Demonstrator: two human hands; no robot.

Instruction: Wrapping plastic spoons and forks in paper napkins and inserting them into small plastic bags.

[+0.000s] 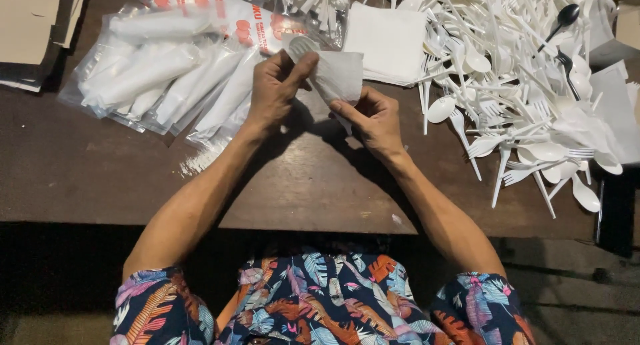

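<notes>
Left hand (275,88) and right hand (372,118): fingers pinched on white napkin (339,75) wrapped around white plastic spoon (300,46), held above brown table (313,185). Loose cutlery pile (520,72) at right; sealed packets (167,72) at left.

Dim, warm light from above; white cutlery pile (527,72) glares, hard shadows fall beneath the forearms, corners darken.

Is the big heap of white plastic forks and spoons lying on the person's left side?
No, the heap of forks and spoons lies beside the right hand; sealed packets lie to the left.
</notes>
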